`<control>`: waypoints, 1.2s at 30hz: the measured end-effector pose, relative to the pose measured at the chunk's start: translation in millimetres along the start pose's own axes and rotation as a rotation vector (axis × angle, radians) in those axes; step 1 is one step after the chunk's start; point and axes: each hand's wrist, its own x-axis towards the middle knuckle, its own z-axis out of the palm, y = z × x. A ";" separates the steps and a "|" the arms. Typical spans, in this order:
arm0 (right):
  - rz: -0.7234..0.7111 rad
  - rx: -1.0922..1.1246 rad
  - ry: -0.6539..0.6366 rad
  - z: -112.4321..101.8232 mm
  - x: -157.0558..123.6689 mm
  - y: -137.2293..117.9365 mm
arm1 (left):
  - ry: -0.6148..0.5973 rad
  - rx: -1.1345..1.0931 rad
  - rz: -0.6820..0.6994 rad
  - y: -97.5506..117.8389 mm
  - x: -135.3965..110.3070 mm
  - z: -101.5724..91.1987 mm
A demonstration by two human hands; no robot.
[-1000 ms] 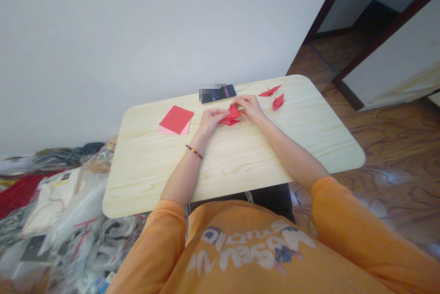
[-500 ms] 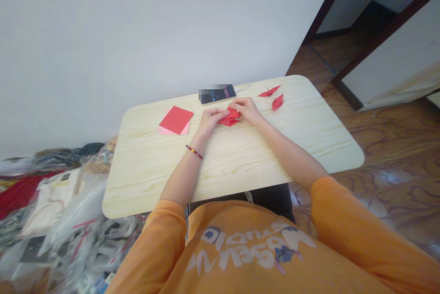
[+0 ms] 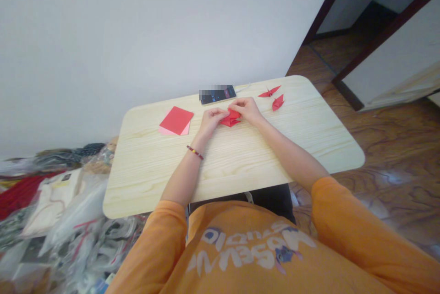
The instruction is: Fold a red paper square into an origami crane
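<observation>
Left of the fingers, a paper stack [image 3: 175, 120], red over pink, lies on the table [image 3: 247, 170]. Both forearms reach forward, wrists low. The left hand [image 3: 211, 121], a bracelet [image 3: 195, 152] at its wrist, pinches the folded red paper [image 3: 231, 118] from one side, fingers bunched. The right hand [image 3: 247, 109] pinches it from the other, fingers curled over its top. Just beyond the fingertips lies a phone [image 3: 217, 95]; to their right, a crane [image 3: 270, 92] and a second crane [image 3: 278, 102].

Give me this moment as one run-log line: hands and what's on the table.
left hand: holds red folded paper | right hand: holds same paper | table: paper stack, phone, paper crane, paper crane
</observation>
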 end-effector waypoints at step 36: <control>0.010 0.055 -0.100 -9.7 4.8 6.3 | 0.052 -0.009 0.024 0.9 -1.0 2.6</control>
